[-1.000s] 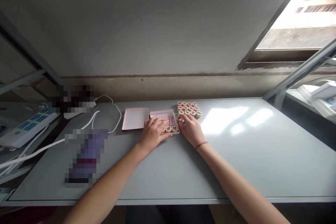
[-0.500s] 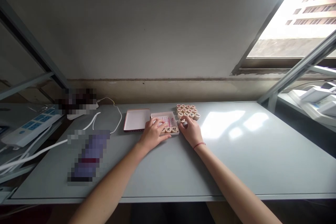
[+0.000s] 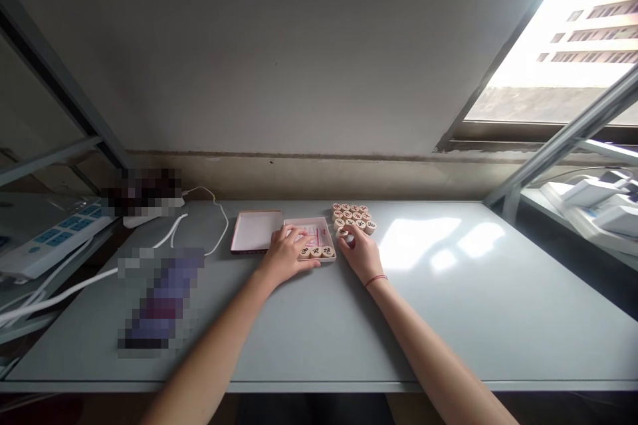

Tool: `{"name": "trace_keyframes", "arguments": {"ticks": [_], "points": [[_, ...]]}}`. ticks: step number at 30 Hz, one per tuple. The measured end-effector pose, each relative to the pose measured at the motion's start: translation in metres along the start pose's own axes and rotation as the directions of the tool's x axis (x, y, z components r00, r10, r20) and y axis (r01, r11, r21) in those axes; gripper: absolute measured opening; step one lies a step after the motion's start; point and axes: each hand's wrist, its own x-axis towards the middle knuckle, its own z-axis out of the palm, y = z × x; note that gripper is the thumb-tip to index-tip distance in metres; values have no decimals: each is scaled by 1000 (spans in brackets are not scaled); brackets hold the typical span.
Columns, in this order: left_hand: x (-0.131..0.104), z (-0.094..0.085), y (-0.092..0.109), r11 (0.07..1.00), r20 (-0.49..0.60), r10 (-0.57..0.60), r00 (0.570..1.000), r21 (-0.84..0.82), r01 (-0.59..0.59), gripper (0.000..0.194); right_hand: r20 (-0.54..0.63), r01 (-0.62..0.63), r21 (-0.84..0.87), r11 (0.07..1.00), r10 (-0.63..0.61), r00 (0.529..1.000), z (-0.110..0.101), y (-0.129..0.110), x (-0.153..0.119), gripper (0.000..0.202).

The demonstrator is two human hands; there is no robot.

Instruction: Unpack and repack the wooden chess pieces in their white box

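My left hand (image 3: pixel 288 254) lies with its fingers apart over the left part of a shallow white box (image 3: pixel 326 234). Along the near side of this box sits a row of round wooden pieces (image 3: pixel 316 252) with dark characters. Just right of the box, my right hand (image 3: pixel 361 251) has thumb and fingertips closed on a single wooden piece (image 3: pixel 341 232), partly covered by the fingers. Behind it stand rows of similar pieces (image 3: pixel 350 216), with red and dark characters. The open box lid (image 3: pixel 257 230) rests left of the box.
Everything stands on a grey desk (image 3: pixel 448 319). At the left are a blurred-out purple object (image 3: pixel 167 299), white cables (image 3: pixel 70 295) and a power strip (image 3: pixel 62 239). A wall (image 3: pixel 299 179) rises behind the desk, and metal posts flank both sides.
My left hand has shifted slightly left, so more of the pieces in the box show. My right hand stays at the single piece, its fingers more closed. The whole view has shifted a little.
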Motion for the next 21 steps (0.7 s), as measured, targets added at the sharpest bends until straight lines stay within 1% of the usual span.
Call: {"name": "trace_keyframes", "arguments": {"ticks": [6, 12, 16, 21], "points": [[-4, -3, -1, 1000, 6, 4, 1000, 21, -4, 51, 31, -37, 21, 999, 36, 999, -5, -3, 1, 20], [-7, -7, -2, 999, -30, -12, 999, 42, 13, 37, 58, -18, 32, 999, 16, 998, -9, -2, 3, 20], [-8, -6, 0, 998, -17, -44, 999, 41, 45, 29, 66, -15, 31, 999, 13, 998, -8, -2, 4, 19], [-9, -2, 1, 996, -19, -58, 998, 67, 59, 30, 71, -6, 23, 1000, 4, 997, -9, -2, 3, 20]]}}
